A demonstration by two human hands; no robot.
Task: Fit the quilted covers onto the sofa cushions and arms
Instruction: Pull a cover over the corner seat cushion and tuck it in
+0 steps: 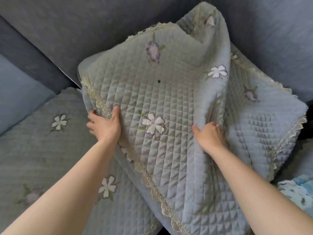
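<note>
Quilted cover [169, 99] between outstretched hands [103, 126] [210, 134]

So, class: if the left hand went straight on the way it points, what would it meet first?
The left hand grips the lace-trimmed edge of the raised quilted cover, so it would push up along that cover first. Beyond it probably lies the grey sofa backrest, though depth is unclear.

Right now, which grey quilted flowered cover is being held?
The bunched-up grey quilted cover in the centre: the left hand grips its lace edge, the right hand grips a fold. The other cover lies flat at left.
</note>
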